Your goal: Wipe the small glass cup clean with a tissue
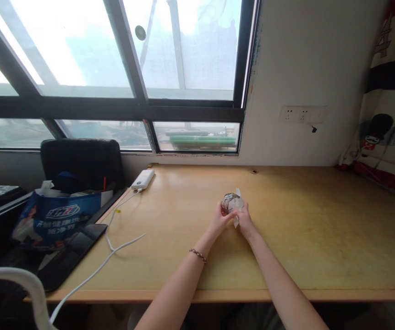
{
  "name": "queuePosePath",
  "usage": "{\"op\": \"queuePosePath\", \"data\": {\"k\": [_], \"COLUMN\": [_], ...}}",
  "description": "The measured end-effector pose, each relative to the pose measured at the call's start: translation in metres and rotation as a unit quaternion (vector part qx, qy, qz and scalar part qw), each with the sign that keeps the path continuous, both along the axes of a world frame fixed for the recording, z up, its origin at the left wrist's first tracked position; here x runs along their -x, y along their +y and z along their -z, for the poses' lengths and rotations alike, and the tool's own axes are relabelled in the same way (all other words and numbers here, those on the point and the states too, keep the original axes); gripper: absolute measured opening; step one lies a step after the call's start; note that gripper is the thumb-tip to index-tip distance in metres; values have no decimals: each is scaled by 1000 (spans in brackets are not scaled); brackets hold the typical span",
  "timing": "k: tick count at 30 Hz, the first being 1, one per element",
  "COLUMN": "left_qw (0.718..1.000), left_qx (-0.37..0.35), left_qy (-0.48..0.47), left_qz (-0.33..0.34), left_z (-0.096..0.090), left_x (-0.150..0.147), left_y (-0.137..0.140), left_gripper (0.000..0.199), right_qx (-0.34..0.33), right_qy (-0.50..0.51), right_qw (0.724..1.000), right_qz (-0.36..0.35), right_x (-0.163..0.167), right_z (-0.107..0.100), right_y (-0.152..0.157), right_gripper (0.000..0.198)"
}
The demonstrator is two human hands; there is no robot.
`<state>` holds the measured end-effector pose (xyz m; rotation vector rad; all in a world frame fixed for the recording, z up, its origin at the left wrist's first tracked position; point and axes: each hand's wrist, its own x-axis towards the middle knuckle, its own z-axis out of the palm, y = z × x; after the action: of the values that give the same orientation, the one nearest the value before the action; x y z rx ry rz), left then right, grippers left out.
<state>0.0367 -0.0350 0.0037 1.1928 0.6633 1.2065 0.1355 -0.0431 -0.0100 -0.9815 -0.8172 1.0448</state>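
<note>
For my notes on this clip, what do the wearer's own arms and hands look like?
Both forearms are bare, with no sleeve in view. The left hand and right hand are ungloved. A dark, braided-looking bracelet circles the left wrist; the right wrist has none.

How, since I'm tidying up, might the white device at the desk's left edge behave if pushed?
The white device looks stiff and flat-sided, so it would probably slide rather than roll. The cable plugged into it curves loosely, so it should trail floppily. Pushed left, the device could tip off, being so near the edge of the desk.
</note>
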Motion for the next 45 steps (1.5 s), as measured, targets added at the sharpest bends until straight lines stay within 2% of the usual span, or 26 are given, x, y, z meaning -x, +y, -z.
{"op": "queuePosePath", "data": {"k": [2, 4, 8, 12, 14, 18, 21, 23, 27, 29, 33, 35, 38, 40, 42, 45], "left_qw": [999, 998, 993, 989, 990, 992, 992, 991, 990, 989, 985, 983, 979, 983, 987, 962], "left_qx": [31, 62, 97, 119, 118, 115, 105, 109, 137, 144, 137, 138, 116, 61, -44, -203], "left_qy": [-7, -19, -60, -84, -78, -37, -25, -27, -22, -38, -104, -120, -117, -72, 19, 162], "left_qz": [-10, -13, -12, -11, 1, 46, 68, 67, 28, 6, 7, -28, -121, -158, -153, -86], "left_z": [0, -1, -5, -7, -8, -11, -14, -15, -13, -12, -9, -9, -11, -17, -24, -30], "left_x": [1, 2, 3, 5, 8, 13, 14, 14, 13, 14, 17, 19, 23, 24, 24, 19], "left_y": [0, -1, -2, 0, 2, 0, -2, -3, 0, 2, 8, 11, 13, 9, 2, -11], "left_gripper": [43, 42, 39, 35, 32, 31, 33, 34, 37, 35, 28, 25, 20, 18, 13, 11], "right_qx": [2, -5, -10, -57, -77, -57, -20, 5, 51, 64, 74, 83, 98, 106, 111, 111], "right_qy": [-10, -70, -219, -178, -152, -125, -125, -103, -36, -11, 53, 77, 64, 44, 28, -17], "right_qw": [1000, 997, 974, 969, 968, 989, 991, 994, 997, 996, 994, 993, 993, 993, 993, 994], "right_qz": [-26, -23, 59, 162, 182, 62, 35, 22, -53, -64, -56, -30, 7, 8, -6, 4], "right_x": [4, 6, 5, -7, -13, -19, -20, -21, -23, -24, -22, -21, -19, -15, -12, -7], "right_z": [-6, -12, -20, -29, -34, -40, -38, -37, -36, -36, -36, -35, -31, -28, -26, -25], "right_y": [-3, -5, -8, -11, -12, -12, -11, -10, -8, -9, -9, -9, -8, -8, -9, -12], "right_gripper": [50, 45, 35, 46, 47, 45, 42, 41, 36, 34, 33, 33, 34, 32, 32, 33]}}
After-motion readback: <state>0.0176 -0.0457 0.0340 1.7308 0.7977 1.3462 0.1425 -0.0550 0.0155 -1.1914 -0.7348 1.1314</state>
